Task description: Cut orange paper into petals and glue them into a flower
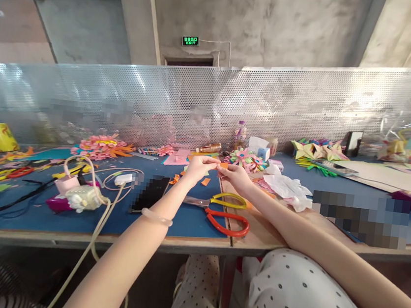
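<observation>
Together, left hand [198, 165] & right hand [235, 174] pinch small orange paper [223, 165] w/ fingertips above blue table [190, 221], scissors [226, 215] just below, phone [150, 193] near left wrist.

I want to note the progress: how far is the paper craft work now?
Done: finished paper flowers lie on the table. In hand: left hand and right hand pinch one small orange paper piece. Left: loose orange scraps near the scissors.

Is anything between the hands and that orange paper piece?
Nothing visible: the left hand and right hand both pinch the orange paper piece above the table. The scissors lie nearer, underneath.
</observation>
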A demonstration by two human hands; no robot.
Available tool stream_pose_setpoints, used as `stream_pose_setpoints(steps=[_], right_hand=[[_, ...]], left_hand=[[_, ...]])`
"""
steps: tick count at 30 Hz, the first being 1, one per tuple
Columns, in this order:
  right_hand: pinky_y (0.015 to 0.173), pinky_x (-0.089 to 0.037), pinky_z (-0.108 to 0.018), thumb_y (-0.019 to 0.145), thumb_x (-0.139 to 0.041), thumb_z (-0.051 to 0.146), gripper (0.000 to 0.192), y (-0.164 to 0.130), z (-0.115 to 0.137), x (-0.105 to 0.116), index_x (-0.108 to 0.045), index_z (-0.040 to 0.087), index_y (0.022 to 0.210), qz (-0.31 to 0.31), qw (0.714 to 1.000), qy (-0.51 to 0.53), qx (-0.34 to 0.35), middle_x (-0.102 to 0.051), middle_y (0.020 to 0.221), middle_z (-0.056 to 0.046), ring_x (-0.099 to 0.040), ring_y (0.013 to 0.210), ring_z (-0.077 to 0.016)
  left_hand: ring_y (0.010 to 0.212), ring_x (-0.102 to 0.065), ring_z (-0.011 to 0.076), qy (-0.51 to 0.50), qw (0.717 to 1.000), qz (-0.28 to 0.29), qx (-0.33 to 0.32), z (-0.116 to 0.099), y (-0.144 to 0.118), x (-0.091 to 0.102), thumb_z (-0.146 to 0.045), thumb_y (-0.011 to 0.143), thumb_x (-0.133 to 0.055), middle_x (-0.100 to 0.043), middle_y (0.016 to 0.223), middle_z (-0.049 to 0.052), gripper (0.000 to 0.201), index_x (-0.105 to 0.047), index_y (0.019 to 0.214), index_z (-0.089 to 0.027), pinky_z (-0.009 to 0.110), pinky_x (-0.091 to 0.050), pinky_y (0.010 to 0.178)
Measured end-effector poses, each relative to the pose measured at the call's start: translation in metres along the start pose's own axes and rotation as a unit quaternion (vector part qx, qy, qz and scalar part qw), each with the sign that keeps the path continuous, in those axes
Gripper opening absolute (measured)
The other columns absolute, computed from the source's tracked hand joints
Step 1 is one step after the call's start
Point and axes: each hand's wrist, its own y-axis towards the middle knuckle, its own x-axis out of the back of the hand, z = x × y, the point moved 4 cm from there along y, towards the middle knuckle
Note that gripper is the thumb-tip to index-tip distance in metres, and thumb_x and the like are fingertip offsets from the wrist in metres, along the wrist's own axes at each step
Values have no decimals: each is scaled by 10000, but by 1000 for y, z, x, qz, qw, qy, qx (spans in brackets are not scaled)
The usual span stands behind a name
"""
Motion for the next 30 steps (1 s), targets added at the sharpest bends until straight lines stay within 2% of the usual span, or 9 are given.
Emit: stream_pose_setpoints(steps=[9, 15, 20, 25, 30], right_hand=[[542, -431, -235, 585, -790, 476, 381, 4, 5, 11, -641, 126, 560, -17, 997, -73, 25, -618, 547, -29, -530, 524, -100], [561, -479, -233, 591, -793, 480, 393, 5, -1, 10, -710, 112, 703, 16, 1000, 0, -13, -692, 702, -80, -585, 567, -105], [512, -463, -215, 634, -756, 517, 421, 8, -4, 15, -707, 102, 687, 23, 999, -41, 7, -683, 667, -80, -573, 537, -97], [480, -462, -208, 611, -796, 453, 377, 7, -7, 13, -704, 106, 727, 33, 998, -41, -40, -690, 715, -84, -597, 563, -110], [451, -429, -187, 605, -806, 384, 312, 2, -5, 8, -714, 112, 726, 52, 996, -52, -46, -708, 754, -84, -588, 559, -99]], left_hand=[[827, -661, 195, -19, 1000, 11, 15, 8, 4, -1, -187, 644, -737, -735, 881, 86, 180, -745, 819, -146, 348, -485, 846], [848, -662, 210, -34, 999, 8, 21, 10, 4, -1, -228, 606, -778, -733, 877, 92, 214, -741, 798, -141, 370, -478, 871], [846, -668, 210, -57, 998, 29, 23, 11, 4, -1, -246, 586, -794, -731, 903, 102, 282, -738, 839, -134, 378, -486, 873], [838, -665, 215, -15, 999, -5, 29, 13, 4, 5, -263, 566, -806, -735, 863, 93, 265, -748, 799, -149, 367, -490, 850], [853, -658, 215, 9, 1000, 25, 17, 11, 1, 0, -246, 582, -784, -739, 855, 86, 219, -757, 782, -162, 351, -484, 837]])
